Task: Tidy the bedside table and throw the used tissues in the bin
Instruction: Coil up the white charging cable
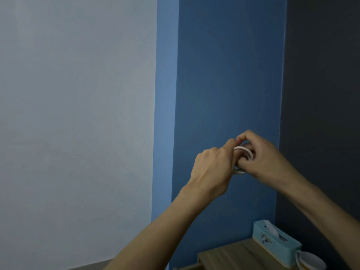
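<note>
Both hands, left hand (211, 166) and right hand (262, 154), are pinching closed around a coiled white cable (243, 152), winding it; next it probably needs setting on the bedside table (233, 254).

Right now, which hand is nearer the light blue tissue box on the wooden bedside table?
Right. The right hand is raised almost straight above the light blue tissue box; the left hand is further left. Both grip a coiled white cable.

Bare forearms, hands (212, 168) — no sleeves, jewellery
</note>
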A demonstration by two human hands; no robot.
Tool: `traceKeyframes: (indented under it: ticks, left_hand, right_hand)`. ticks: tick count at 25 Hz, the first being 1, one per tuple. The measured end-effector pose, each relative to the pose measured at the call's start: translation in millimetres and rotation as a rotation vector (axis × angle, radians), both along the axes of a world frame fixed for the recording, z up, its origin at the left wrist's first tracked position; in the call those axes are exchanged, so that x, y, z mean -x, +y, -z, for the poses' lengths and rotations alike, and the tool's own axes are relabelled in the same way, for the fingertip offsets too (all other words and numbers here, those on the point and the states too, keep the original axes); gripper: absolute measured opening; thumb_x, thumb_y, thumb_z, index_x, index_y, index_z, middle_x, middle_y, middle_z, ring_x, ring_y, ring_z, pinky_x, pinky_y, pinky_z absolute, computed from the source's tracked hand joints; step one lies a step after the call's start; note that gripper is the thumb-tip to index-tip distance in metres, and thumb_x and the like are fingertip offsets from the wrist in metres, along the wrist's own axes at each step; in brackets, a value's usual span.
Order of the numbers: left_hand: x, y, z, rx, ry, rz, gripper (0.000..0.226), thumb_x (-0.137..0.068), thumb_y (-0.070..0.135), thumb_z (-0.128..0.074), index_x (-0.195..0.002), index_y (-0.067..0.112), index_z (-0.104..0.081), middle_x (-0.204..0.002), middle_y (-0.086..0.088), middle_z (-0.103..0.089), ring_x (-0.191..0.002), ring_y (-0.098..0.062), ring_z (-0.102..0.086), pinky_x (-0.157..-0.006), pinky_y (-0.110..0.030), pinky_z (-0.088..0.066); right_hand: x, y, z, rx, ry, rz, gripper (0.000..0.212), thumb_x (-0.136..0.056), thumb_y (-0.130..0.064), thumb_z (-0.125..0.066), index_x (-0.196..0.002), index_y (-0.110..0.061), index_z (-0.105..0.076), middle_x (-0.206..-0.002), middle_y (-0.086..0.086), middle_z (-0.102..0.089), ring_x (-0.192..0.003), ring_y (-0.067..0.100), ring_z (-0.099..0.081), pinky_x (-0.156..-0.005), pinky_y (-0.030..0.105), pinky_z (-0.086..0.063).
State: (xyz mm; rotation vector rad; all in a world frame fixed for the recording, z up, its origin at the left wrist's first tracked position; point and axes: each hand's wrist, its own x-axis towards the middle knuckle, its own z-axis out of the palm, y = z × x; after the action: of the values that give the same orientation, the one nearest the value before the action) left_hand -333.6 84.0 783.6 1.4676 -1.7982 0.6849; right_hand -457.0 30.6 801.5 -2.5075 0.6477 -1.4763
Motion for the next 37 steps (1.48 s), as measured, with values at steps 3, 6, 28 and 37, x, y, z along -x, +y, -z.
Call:
traceKeyframes:
  ticks: [3,6,28,37]
  left_hand:
    - [-3,5,-6,-0.014,-0.002,0.016,0.012,-0.098,0.013,-0.041,-0.088,0.019,-0.037,-0.067,0.000,-0.046,-0.065,-0.030,-0.047,-0.061,-0.040,-0.043]
    - [-9,8,-12,-0.027,0.039,0.040,0.013,-0.100,0.019,-0.038,-0.091,0.017,-0.048,-0.073,-0.003,-0.056,-0.074,-0.034,-0.057,-0.069,-0.045,-0.049]
    - [-25,-14,1,-0.373,0.608,0.592,0.017,-0.102,0.024,-0.039,-0.105,0.010,-0.048,-0.061,-0.010,-0.062,-0.043,-0.010,-0.042,-0.041,-0.015,-0.033]
    - [-19,-12,-2,-0.366,0.536,0.389,0.032,-0.099,0.025,-0.039,-0.070,0.015,-0.048,-0.048,-0.003,-0.056,-0.033,-0.003,-0.046,-0.038,-0.014,-0.034]
  right_hand:
    - [15,-1,-4,-0.067,0.153,-0.160,0.023,-0.069,-0.032,-0.061,-0.075,-0.009,-0.062,-0.059,0.002,-0.052,-0.053,0.009,-0.043,-0.052,0.024,-0.036]
    - [32,-1,-8,-0.317,0.152,-0.389,0.011,-0.085,-0.017,-0.063,-0.085,-0.009,-0.071,-0.057,-0.002,-0.045,-0.051,0.004,-0.038,-0.047,0.016,-0.033]
    - [41,-14,-8,-0.511,-0.274,-0.485,0.065,-0.030,-0.054,-0.086,-0.074,-0.010,-0.069,-0.053,-0.001,-0.054,-0.049,0.003,-0.048,-0.042,0.012,-0.038]
    - [30,6,-8,-0.288,0.024,-0.344,0.030,-0.071,-0.043,-0.067,-0.074,-0.013,-0.073,-0.061,0.004,-0.062,-0.060,0.012,-0.049,-0.053,0.010,-0.040]
